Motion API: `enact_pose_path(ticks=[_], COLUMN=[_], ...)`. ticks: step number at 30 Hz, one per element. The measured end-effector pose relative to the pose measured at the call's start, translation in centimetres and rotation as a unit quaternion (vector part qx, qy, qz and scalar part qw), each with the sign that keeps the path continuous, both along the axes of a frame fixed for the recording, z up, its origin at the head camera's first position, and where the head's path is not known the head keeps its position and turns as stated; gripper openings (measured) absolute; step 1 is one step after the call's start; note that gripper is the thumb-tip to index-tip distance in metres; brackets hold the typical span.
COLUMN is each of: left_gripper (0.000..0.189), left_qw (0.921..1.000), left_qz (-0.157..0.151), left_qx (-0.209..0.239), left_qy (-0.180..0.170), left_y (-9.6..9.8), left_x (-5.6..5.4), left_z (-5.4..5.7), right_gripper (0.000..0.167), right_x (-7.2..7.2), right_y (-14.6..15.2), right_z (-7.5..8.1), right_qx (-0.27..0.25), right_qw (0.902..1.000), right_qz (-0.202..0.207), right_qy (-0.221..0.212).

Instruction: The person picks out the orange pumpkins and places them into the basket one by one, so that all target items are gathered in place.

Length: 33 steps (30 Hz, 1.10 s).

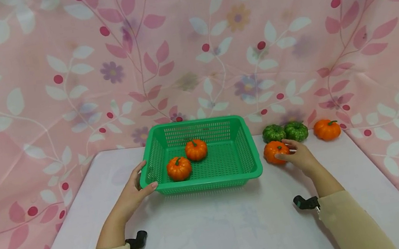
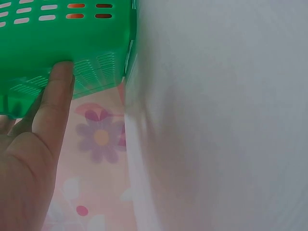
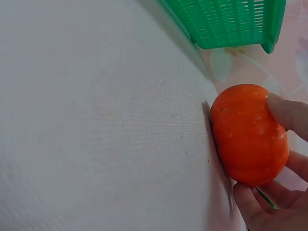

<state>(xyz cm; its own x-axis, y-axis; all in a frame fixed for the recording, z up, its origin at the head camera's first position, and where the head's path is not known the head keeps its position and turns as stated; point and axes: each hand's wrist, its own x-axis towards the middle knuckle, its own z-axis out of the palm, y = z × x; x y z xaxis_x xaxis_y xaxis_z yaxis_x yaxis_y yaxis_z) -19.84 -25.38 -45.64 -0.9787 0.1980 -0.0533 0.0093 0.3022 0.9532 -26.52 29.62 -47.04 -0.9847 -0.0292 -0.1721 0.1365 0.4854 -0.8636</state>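
Observation:
A green plastic basket stands on the table with two small orange pumpkins inside, one near the front left and another behind it. My left hand touches the basket's left end, its thumb straight against the front left corner; some of its fingers are hidden in the left wrist view. To the right of the basket, my right hand grips another orange pumpkin, thumb on one side and fingers on the other. That pumpkin sits on or very close to the tabletop.
Two green pumpkins, a left one and a right one, sit just behind the gripped pumpkin. A further orange pumpkin lies near the table's far right corner. Floral pink cloth hangs behind the white-covered table.

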Motion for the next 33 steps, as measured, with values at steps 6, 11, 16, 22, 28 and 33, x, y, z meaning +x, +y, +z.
enact_pose_path(ticks=[6,11,16,22,28,33], left_gripper=[0.09,0.089,0.09,0.091,0.09,0.09], left_qw=[1.0,1.0,1.0,1.0,1.0,1.0], left_qz=[-0.003,-0.002,-0.004,-0.002,-0.001,-0.002], left_qx=[0.009,0.008,0.009,0.003,0.008,0.009], left_qy=[0.003,0.001,0.001,0.0,-0.002,-0.002], left_y=[0.0,0.0,0.0,0.0,0.0,0.1], left_x=[0.0,-0.1,-0.1,-0.1,0.0,0.0], left_z=[0.0,0.0,0.0,0.0,0.1,0.1], right_gripper=[0.082,0.082,0.084,0.086,0.087,0.085], right_x=[0.0,0.1,0.3,0.7,1.1,1.5], right_y=[0.0,0.0,0.0,0.2,0.4,0.4], right_z=[0.0,0.2,0.4,0.7,1.5,2.2], right_qx=[0.008,0.014,0.02,0.024,0.019,0.023], right_qw=[1.0,0.9999,0.9998,0.9997,0.9998,0.9994], right_qz=[0.001,0.001,0.001,-0.001,0.003,0.008], right_qy=[0.003,0.004,0.001,-0.004,0.008,0.025])
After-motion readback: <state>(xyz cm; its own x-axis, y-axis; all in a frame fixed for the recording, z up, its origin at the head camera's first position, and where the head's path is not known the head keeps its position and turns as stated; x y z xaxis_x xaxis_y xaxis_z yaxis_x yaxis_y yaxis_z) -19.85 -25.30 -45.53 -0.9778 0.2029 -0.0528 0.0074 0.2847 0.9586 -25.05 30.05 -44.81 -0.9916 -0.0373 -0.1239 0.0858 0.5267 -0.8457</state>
